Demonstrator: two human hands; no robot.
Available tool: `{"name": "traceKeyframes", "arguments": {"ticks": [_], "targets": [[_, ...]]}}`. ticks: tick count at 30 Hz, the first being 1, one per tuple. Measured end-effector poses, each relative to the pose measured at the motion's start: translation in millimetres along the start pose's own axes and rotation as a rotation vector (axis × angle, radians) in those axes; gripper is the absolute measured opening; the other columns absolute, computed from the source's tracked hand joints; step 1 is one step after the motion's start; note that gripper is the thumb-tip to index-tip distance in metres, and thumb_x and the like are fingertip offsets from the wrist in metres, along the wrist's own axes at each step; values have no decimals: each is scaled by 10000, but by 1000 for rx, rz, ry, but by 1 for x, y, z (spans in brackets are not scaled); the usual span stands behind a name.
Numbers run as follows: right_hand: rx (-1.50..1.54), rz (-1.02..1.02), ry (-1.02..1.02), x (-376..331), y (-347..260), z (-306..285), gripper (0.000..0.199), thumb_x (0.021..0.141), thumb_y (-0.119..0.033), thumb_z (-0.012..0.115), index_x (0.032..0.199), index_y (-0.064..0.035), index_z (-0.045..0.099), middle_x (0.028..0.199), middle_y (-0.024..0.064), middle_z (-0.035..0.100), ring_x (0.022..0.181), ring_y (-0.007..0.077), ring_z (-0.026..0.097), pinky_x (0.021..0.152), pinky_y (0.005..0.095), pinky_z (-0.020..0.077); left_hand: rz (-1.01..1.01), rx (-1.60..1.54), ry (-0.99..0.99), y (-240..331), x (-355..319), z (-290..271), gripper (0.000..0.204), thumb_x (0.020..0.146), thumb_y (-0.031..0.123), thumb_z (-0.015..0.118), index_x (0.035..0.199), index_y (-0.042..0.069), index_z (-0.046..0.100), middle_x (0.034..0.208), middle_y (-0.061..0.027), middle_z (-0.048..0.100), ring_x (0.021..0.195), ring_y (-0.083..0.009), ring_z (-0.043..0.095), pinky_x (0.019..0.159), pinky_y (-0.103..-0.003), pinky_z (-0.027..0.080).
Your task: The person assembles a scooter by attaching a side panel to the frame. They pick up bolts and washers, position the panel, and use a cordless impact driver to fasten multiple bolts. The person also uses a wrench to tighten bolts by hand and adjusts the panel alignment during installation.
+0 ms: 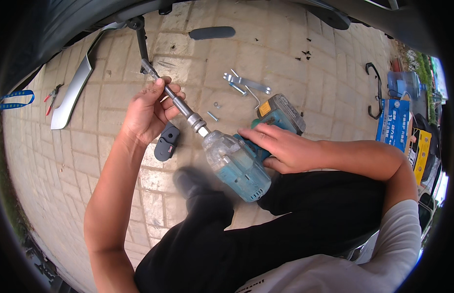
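Head view, looking down past black trousers (246, 234) and a dark shoe (188, 180) onto paving (90, 161); right hand (280, 146) wrapping closed around the handle of a teal cordless impact wrench (239, 166), battery pack (283, 113) jutting out beyond the knuckles; left hand (148, 115) closing thumb and fingers around the long extension bar (175, 100) seated in the wrench's nose, steadying it; bar running up and away toward a dark bracket (139, 29) under a vehicle's edge, far tip seeming to be meeting a fastener there, though too small for telling whether seated; judging by that, wrench fitted and lined up, driving itself looking not yet finished, with several loose pieces waiting on the ground.

Lying just beyond the left hand, a small black plastic part (167, 141); a little farther, loose bolts (213, 116), a metal strap bracket (246, 83) and a thin bent rod; silver trim strip (75, 90) and red-handled pliers (52, 96) well off to the left; black oval cap (212, 32) far ahead.

Sitting at far right, a blue cardboard box (393, 124), contents not showing; beside it a clear water jug (405, 84), fill level hard to tell.
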State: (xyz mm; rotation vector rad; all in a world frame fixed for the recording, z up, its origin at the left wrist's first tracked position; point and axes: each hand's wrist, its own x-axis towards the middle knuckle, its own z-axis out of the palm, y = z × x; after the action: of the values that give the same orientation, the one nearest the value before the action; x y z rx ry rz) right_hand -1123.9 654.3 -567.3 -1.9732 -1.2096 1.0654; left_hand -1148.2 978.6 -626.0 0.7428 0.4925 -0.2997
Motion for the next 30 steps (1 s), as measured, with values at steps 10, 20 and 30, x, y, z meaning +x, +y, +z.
{"name": "traceKeyframes", "arguments": {"ticks": [10, 20, 30], "targets": [[-43, 77, -3, -3, 1, -5, 829, 767, -73, 708, 1467, -6, 269, 1207, 195, 469, 1119, 362, 494, 959, 404, 418, -50, 353, 121, 11, 9, 42, 256, 953, 316, 612, 1015, 80, 534, 900, -95, 648, 711, -146, 665, 620, -279, 598], [-166, 289, 157, 0, 67, 0, 689, 744, -108, 728, 1326, -29, 368, 1119, 240, 549, 1039, 436, 544, 882, 465, 453, 10, 398, 83, -44, 101, 92, 280, 1004, 257, 522, 1150, 21, 562, 900, -50, 618, 794, -132, 585, 735, -302, 491], [-230, 457, 237, 19, 96, 3, 647, 730, -109, 734, 1279, -25, 404, 1096, 249, 570, 993, 440, 564, 832, 467, 469, 245, -44, 55, -77, 135, 117, 265, 1001, 214, 522, 1113, -9, 611, 854, -43, 626, 665, -89, 500, 646, -255, 449]]}}
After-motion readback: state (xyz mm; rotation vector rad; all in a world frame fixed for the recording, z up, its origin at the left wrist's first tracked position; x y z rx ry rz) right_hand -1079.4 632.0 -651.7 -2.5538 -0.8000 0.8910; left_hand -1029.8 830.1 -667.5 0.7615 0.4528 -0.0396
